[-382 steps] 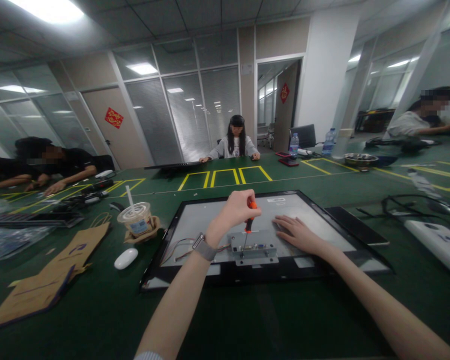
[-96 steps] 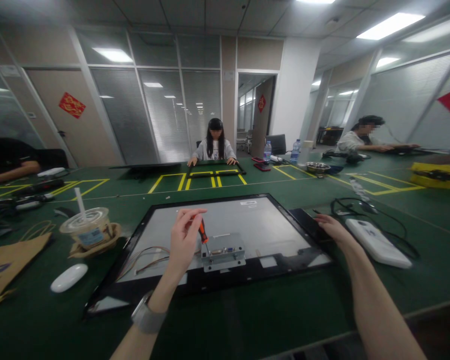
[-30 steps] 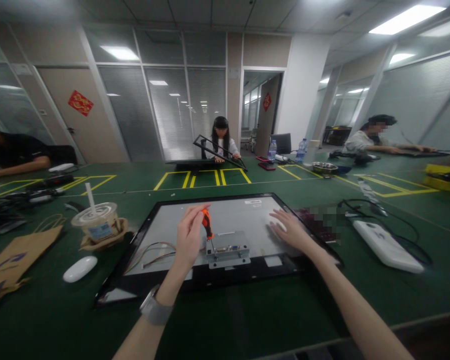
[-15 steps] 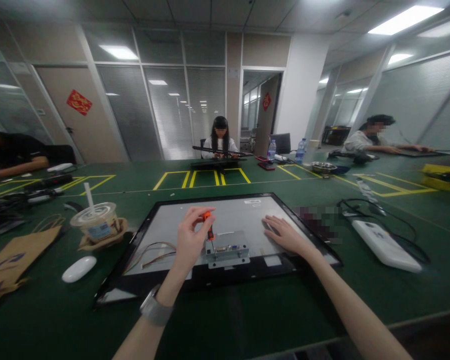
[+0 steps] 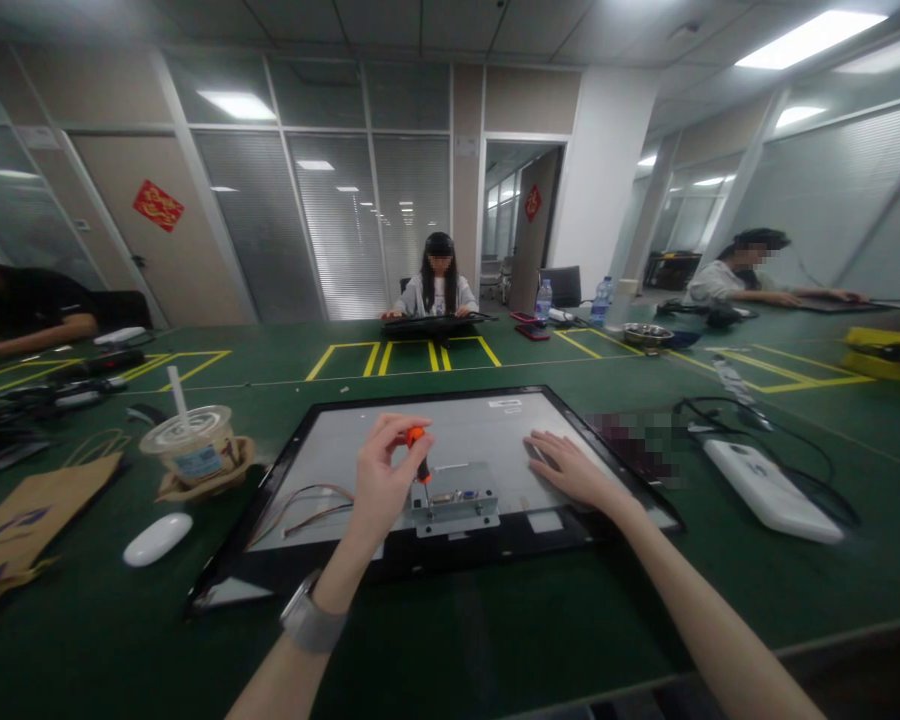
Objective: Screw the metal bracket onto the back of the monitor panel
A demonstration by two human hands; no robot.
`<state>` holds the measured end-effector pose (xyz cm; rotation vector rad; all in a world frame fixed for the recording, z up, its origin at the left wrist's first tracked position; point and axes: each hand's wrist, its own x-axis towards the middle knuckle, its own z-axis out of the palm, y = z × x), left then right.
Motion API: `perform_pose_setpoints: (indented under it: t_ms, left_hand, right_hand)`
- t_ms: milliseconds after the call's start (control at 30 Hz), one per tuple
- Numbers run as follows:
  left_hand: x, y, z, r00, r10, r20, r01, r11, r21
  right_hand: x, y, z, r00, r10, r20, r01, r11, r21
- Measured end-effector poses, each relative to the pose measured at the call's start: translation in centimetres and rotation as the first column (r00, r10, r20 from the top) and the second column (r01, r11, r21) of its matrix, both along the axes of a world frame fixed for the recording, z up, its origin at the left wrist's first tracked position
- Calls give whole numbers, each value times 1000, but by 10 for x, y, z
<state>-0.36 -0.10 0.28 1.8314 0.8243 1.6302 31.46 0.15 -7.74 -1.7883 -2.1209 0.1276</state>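
My left hand (image 5: pixel 387 466) is closed round the orange and black handle of a screwdriver (image 5: pixel 420 455), held nearly upright. Its thin shaft points down at the left part of a metal bracket (image 5: pixel 457 512) with ports on it. Whether the tip sits in a screw is too small to tell. The bracket lies on the grey back of a flat display panel (image 5: pixel 465 425) with a black frame. My right hand (image 5: pixel 566 466) rests flat on the panel's right side, fingers stretched out. Thin coloured wires (image 5: pixel 307 505) lie on the panel left of the bracket.
A drink cup (image 5: pixel 195 445) in a cardboard holder, a white mouse (image 5: pixel 157 540) and a paper bag (image 5: pixel 37 515) lie left. A white power-bank-like device (image 5: pixel 772 490) with black cable is at right. Across the green table a person (image 5: pixel 439 280) handles a dark panel; others sit at both sides.
The screwdriver handle has turned and tilted slightly in my left hand. My right hand stays in place. Across the table, the person's dark panel has come down flatter.
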Motion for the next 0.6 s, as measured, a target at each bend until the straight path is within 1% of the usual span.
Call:
perform_pose_setpoints:
  t_ms: [100, 267, 333, 467, 533, 600]
  left_hand:
    - [0, 1, -1, 999, 30, 22, -30, 999, 15]
    - [0, -3, 5, 999, 44, 9, -44, 999, -12]
    - [-1, -4, 7, 1000, 29, 3, -29, 999, -28]
    - [-2, -4, 6, 998, -39, 40, 42, 996, -81]
    - [-2, -4, 4, 997, -52, 53, 56, 995, -78]
    - [-1, -3, 4, 998, -40, 56, 42, 998, -48]
  right_hand:
    - [0, 0, 0, 1000, 5, -6, -5, 1000, 6]
    - [0, 0, 0, 1000, 6, -5, -6, 1000, 13]
    - [0, -1, 0, 1000, 3, 2, -3, 1000, 2]
    - [-1, 0, 1, 1000, 1, 22, 0, 1000, -13]
    - [-1, 0, 1, 1000, -1, 30, 2, 1000, -16]
    - [-1, 0, 1, 999, -5, 38, 6, 1000, -23]
